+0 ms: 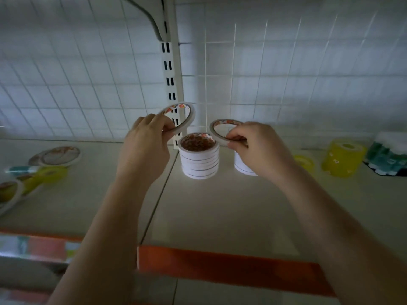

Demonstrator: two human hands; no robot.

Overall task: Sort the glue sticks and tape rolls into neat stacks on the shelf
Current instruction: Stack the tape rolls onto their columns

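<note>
My left hand (146, 142) pinches a thin white tape roll (188, 110), tilted, above and left of a stack of several white tape rolls (200, 157) on the shelf (220, 205). A second thin white tape roll (213, 129) is pinched in my right hand (256, 146), held over a shorter white stack (241, 166) that the hand partly hides. Loose white tape rolls (60, 155) lie flat at the far left, with a glue stick (22, 169) and a yellow roll (49, 176) beside them.
A tall yellow tape stack (342, 158) and a small yellow roll (305, 161) stand at the right, with green-and-white glue sticks (387, 155) in a dark tray beyond. A slotted upright post (171, 84) and wire grid back the shelf. An orange strip (220, 264) edges the front.
</note>
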